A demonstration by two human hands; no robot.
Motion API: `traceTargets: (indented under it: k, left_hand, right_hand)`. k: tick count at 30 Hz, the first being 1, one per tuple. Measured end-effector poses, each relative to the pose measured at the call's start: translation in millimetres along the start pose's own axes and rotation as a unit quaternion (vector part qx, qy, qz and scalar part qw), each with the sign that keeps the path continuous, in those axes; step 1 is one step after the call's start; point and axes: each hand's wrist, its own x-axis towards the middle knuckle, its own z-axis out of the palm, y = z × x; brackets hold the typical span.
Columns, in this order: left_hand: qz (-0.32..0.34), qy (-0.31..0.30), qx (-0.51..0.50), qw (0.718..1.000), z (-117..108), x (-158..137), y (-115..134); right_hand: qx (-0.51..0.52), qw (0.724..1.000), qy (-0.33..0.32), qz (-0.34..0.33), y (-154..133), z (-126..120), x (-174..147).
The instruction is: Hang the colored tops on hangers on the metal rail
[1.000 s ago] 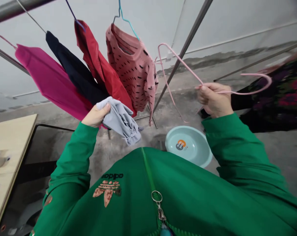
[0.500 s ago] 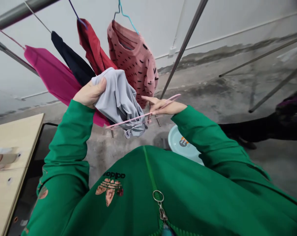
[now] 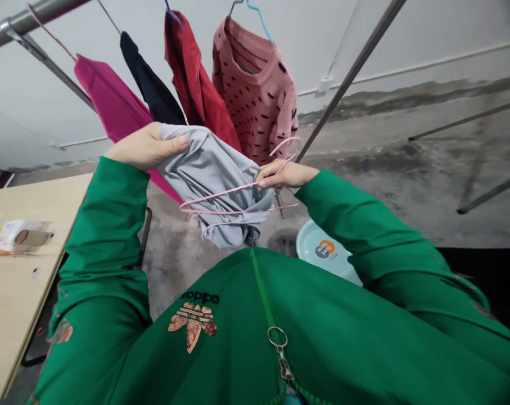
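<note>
A bunched light grey garment (image 3: 221, 163) hangs between my two hands; its exact kind is hard to make out in the folds. My left hand (image 3: 147, 147) grips its upper left edge, thumb on top. With my right hand (image 3: 285, 173) I pinch a thin pink clothes hanger (image 3: 221, 195) near its neck, and those fingers also touch the garment's right edge. The hanger's bars lie across the front of the cloth, and its hook (image 3: 286, 143) sticks up above my right hand. Behind the garment hangs a pink sweater (image 3: 255, 90) with black dashes.
A metal clothes rail (image 3: 39, 17) holds red (image 3: 195, 79), dark navy (image 3: 149, 84) and magenta (image 3: 111, 101) clothes on hangers. A slanted metal pole (image 3: 351, 73) stands to the right. Below my right sleeve is a pale blue basin (image 3: 326, 253). At left is a wooden table (image 3: 10, 309).
The grey garment is spread wider, and my right fingers have closed in at its right edge. The hanger has turned, showing both bars. The view has shifted, moving the hanging clothes rightward.
</note>
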Motion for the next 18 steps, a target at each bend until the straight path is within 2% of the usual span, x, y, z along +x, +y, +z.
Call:
traceTargets:
  k: [3,6,9,11,13,18]
  left_hand:
    - [-0.024,0.067,0.107,0.992,-13.4,-3.0,-7.1]
    - [0.022,0.138,0.217,0.966,-12.5,-1.5,-13.6]
    - [0.068,0.174,0.31,0.932,-2.8,3.3,-17.4]
    - [0.073,0.198,0.319,0.924,4.9,7.4,-18.2]
    - [0.071,0.22,0.293,0.927,11.9,11.6,-18.0]
    - [0.088,0.189,0.186,0.96,27.2,17.7,-12.0]
  right_hand:
    - [0.022,0.995,0.049,0.079,-10.0,-15.1,-17.6]
    - [0.02,0.989,0.107,0.104,-22.8,-27.1,-31.5]
    - [0.019,0.977,0.176,0.12,-35.1,-33.6,-42.2]
    - [0.02,0.974,0.192,0.116,-41.4,-34.7,-47.9]
    - [0.02,0.977,0.182,0.105,-45.8,-33.5,-52.3]
    - [-0.005,0.974,0.193,0.116,-49.6,-22.6,-56.2]
